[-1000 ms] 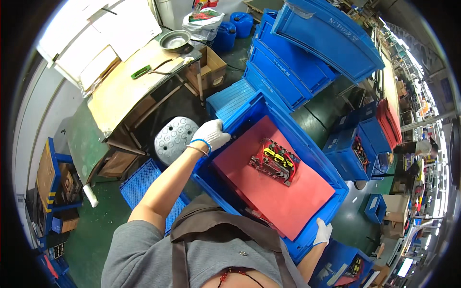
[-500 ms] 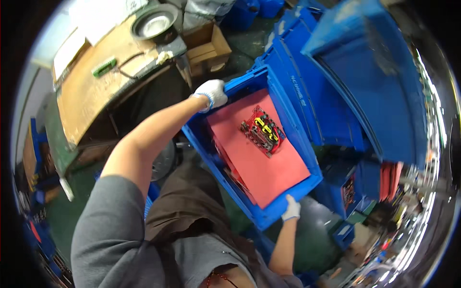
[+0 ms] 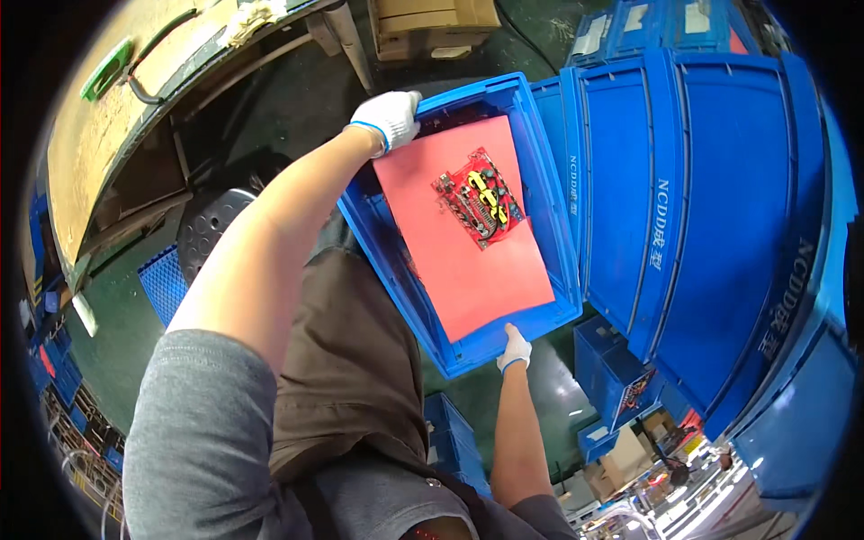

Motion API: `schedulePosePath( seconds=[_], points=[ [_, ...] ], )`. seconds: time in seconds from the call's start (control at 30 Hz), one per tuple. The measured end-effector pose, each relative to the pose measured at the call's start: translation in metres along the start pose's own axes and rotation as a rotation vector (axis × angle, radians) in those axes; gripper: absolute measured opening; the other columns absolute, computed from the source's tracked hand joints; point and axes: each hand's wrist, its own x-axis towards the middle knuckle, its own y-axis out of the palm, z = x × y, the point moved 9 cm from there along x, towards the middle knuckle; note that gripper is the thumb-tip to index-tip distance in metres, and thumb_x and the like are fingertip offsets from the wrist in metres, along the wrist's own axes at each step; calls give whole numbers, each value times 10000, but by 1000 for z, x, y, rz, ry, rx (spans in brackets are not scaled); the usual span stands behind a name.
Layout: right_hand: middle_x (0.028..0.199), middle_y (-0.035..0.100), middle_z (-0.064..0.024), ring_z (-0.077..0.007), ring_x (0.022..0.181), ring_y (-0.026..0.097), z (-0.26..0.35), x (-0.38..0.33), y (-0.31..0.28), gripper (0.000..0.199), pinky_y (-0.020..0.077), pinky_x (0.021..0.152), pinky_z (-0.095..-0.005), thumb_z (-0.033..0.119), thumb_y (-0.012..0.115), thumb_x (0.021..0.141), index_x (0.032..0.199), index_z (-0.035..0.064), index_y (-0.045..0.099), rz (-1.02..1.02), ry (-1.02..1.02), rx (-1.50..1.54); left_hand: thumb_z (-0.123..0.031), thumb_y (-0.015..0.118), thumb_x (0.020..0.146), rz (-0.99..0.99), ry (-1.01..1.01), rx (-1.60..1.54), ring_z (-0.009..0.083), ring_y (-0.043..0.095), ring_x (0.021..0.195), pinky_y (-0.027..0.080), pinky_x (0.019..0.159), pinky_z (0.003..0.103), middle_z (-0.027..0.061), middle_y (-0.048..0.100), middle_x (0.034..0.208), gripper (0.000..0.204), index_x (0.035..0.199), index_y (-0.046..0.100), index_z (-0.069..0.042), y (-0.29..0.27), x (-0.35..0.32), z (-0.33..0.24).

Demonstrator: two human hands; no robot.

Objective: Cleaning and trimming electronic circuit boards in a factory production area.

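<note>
My left hand (image 3: 387, 117) clenches the far corner of the blue crate (image 3: 549, 216) and my right hand (image 3: 514, 350) grips its near rim, fingers curled under, off any desk. I judge I should keep it level, so the red circuit board (image 3: 477, 196) on the pink sheet (image 3: 468, 261) doesn't slide.

A blue crate (image 3: 540, 193) holds a pinkish-red sheet (image 3: 450, 243) and a red circuit board (image 3: 477, 196) with yellow parts.
</note>
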Motion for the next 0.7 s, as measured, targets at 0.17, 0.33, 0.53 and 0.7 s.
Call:
schedulePosePath(
  seconds=[0.17, 0.33, 0.53, 0.7],
  points=[
    [1216, 671, -173, -353, 1006, 695, -11, 8, -5, 508, 592, 777, -551, 130, 774, 864, 1324, 14, 594, 3, 171, -108, -235, 674, 889, -19, -33, 20, 419, 700, 947, 557, 850, 500, 225, 729, 983, 277, 1079, 657, -35, 0, -6, 0],
    [1266, 638, -179, -383, 1071, 677, -14, 11, -10, 515, 592, 834, -606, 119, 762, 876, 1346, 26, 574, -50, 235, -96, -267, 673, 904, 5, -34, 28, 411, 696, 928, 555, 846, 501, 213, 723, 1004, 428, 1297, 631, -104, 5, 1, 5],
    [1322, 615, -182, -389, 1147, 642, 7, -7, -12, 634, 548, 910, -610, 213, 817, 837, 1371, 8, 543, -114, 211, -275, -295, 671, 899, -22, -13, 26, 416, 696, 912, 556, 832, 503, 223, 718, 981, 302, 1054, 645, -37, -2, 0, 2],
    [1346, 595, -209, -391, 1231, 590, 129, -88, 15, 736, 469, 1068, -462, 310, 809, 847, 1410, -40, 488, -751, -814, -999, -347, 676, 893, 8, -102, 29, 390, 712, 891, 569, 802, 499, 206, 727, 979, 337, 1050, 654, -49, 4, 0, 8]
  ],
)
